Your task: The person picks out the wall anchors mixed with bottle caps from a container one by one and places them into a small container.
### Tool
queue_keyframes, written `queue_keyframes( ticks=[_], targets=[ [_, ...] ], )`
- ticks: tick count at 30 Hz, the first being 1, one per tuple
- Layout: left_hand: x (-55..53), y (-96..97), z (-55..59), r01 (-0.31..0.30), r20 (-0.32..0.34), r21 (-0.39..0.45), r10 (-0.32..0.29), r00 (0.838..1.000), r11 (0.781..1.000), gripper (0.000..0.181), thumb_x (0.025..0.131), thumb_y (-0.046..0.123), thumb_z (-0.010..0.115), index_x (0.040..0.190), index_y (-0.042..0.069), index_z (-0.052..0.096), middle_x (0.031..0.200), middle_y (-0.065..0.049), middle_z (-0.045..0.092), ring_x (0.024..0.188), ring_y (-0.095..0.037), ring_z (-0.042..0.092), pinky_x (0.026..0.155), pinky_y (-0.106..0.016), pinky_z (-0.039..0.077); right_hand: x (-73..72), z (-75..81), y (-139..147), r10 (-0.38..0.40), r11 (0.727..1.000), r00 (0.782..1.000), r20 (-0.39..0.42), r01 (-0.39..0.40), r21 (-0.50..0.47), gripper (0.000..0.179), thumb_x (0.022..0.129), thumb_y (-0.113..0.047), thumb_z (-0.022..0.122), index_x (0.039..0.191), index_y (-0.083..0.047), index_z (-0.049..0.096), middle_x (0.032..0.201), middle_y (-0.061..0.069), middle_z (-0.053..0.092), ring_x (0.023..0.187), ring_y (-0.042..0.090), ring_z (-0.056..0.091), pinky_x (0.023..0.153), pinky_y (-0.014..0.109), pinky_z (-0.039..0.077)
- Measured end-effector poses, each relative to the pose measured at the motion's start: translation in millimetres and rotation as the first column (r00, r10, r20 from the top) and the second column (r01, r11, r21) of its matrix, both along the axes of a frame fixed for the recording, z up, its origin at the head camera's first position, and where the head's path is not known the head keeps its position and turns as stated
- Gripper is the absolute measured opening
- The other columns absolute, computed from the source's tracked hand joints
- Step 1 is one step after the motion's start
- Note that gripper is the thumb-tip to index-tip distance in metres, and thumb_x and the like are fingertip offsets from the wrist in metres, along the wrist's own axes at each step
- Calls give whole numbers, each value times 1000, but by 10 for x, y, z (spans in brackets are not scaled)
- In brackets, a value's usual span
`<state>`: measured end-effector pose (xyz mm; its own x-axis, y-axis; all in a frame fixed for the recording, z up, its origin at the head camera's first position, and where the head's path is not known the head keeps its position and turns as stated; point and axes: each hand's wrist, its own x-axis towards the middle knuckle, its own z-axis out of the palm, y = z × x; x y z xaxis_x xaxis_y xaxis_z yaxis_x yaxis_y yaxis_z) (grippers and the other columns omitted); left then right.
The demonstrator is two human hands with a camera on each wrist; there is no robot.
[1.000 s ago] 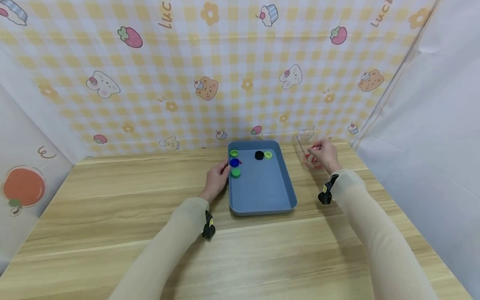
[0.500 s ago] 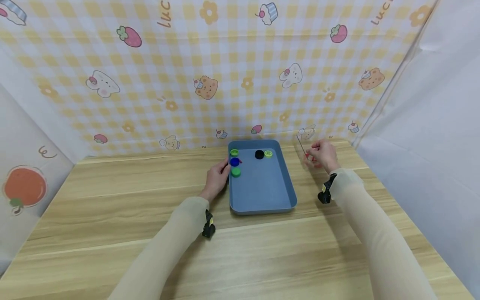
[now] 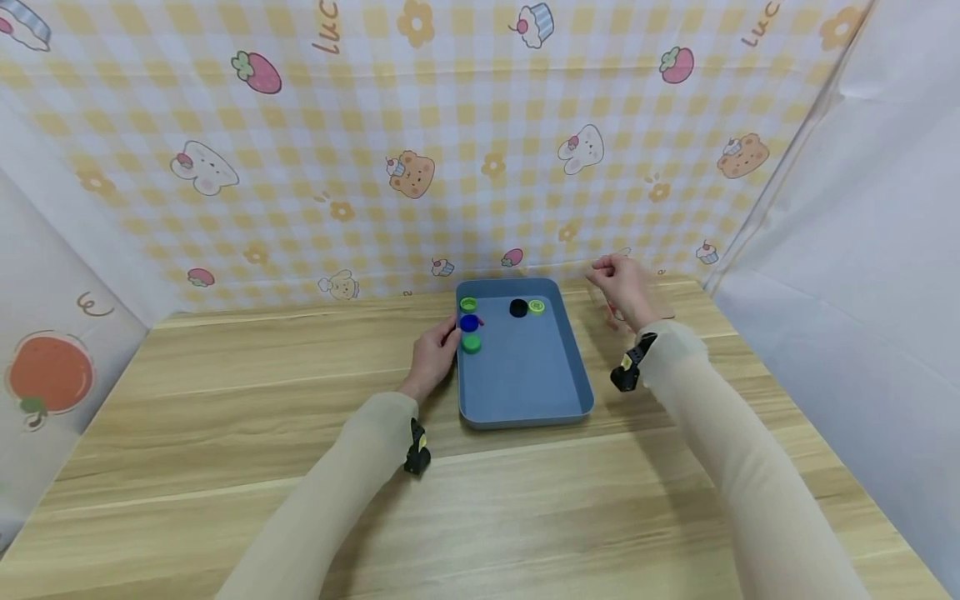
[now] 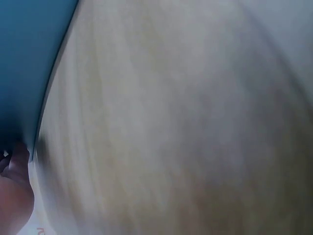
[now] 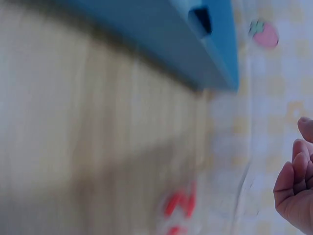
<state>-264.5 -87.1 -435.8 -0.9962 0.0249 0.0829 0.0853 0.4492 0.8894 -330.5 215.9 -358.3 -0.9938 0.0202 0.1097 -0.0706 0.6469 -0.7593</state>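
A shallow blue-grey tray (image 3: 525, 379) stands on the table, its left rim gripped by my left hand (image 3: 431, 360). In the left wrist view, part of that hand (image 4: 17, 191) shows against the tray's side. Inside the tray lie a blue cap (image 3: 468, 323), a green cap (image 3: 471, 343), a black cap (image 3: 518, 308), two yellow-green caps (image 3: 536, 307) and a small red piece (image 3: 481, 322). My right hand (image 3: 624, 287) is above a clear box, fingers loosely bent. The right wrist view shows nothing between its fingers (image 5: 286, 183). Red pieces (image 5: 181, 203) sit in the box, blurred.
A checked cloth (image 3: 487, 167) hangs close behind the tray and box. White cloth (image 3: 885, 292) bounds the right side. The wood-grain table (image 3: 262, 392) extends left and in front of the tray.
My right hand dipped lower at the clear box, then rose and moved left above it. The left hand and the tray have stayed in place.
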Motion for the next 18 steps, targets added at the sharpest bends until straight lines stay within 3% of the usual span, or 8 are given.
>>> queue_keyframes(
  ticks=[11, 18],
  targets=[
    [-6, -7, 1, 4, -4, 0, -4, 1000, 1000, 42, 99, 16, 47, 139, 4, 43, 141, -12, 46, 132, -26, 43, 109, -37, 37, -108, 32, -603, 107, 987, 994, -19, -108, -117, 27, 90, -16, 63, 111, 2, 62, 89, 6, 57, 74, 14, 49, 61, 20, 42],
    [-8, -9, 4, 7, 2, -1, -7, 1000, 1000, 42, 99, 15, 47, 139, 4, 43, 141, -13, 46, 132, -27, 43, 109, -38, 37, -118, -44, -863, 248, 964, 968, 29, -244, -109, 25, 91, -12, 62, 110, 4, 61, 85, 5, 58, 72, 11, 48, 63, 19, 43]
  ],
)
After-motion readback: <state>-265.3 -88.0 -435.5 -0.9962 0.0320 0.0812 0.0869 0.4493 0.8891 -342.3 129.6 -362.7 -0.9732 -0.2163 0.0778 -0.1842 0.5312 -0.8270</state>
